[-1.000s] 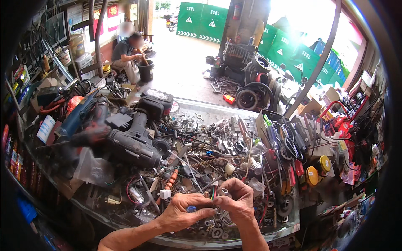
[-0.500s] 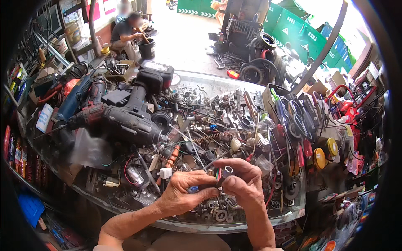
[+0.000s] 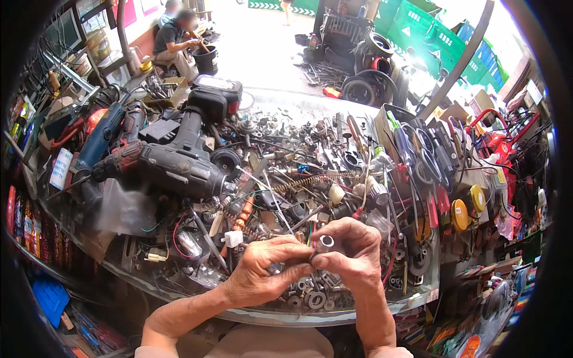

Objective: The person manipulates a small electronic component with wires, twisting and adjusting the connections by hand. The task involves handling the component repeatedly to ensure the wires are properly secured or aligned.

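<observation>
Both hands meet above the near middle of a glass-topped counter heaped with metal parts. Between thumb and fingers, my right hand (image 3: 353,253) grips a short hollow metal sleeve (image 3: 326,241), its round open end facing up. Close against it from the left, my left hand (image 3: 268,268) is closed in a pinch, the fingertips next to my right thumb. Whatever lies between those left fingertips is too small and hidden to name. Below the hands lie several steel washers (image 3: 316,300). A white plastic connector (image 3: 233,239) rests left of my left fingers.
A black cordless impact wrench (image 3: 182,170) lies at the left beside a blue angle grinder (image 3: 102,138). A long coil spring (image 3: 313,181) crosses the pile. Pliers and cables crowd a box (image 3: 385,128) at the right. Beyond the counter, a person (image 3: 177,45) sits by a black bucket (image 3: 206,59).
The view has shifted slightly. My hands stay together in nearly the same place, and the sleeve's open end has tilted a little more into view.
</observation>
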The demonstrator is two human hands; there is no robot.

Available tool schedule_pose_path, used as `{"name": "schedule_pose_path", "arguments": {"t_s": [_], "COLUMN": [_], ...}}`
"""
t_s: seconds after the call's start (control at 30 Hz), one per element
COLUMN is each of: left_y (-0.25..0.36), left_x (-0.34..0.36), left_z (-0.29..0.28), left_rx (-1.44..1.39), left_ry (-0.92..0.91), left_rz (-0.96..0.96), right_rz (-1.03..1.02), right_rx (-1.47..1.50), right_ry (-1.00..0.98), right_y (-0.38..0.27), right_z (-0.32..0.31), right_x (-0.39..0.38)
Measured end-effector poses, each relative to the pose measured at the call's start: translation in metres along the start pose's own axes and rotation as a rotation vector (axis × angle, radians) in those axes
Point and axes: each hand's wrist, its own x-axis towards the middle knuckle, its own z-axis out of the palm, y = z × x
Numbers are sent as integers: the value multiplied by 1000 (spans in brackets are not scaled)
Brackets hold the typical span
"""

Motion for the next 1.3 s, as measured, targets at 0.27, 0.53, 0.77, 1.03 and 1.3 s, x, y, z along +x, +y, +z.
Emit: {"name": "schedule_pose_path", "arguments": {"t_s": [0.27,0.53,0.77,1.03,1.3], "left_y": [1,2,-1,1,-2], "left_x": [-1,-1,-1,-2,-2], "left_z": [-4,-6,-1,-1,3], "left_rx": [-94,-72,132,67,63], "left_ry": [-77,-65,69,48,70], "left_rz": [10,-2,84,75,59], "right_rz": [167,78,49,129,71], "right_rx": [61,37,-20,29,-26], "right_ry": [-41,-108,62,-46,31], "right_y": [-14,-7,4,-15,2], "right_z": [8,-1,0,11,4], "right_x": [-2,-1,0,0,0]}}
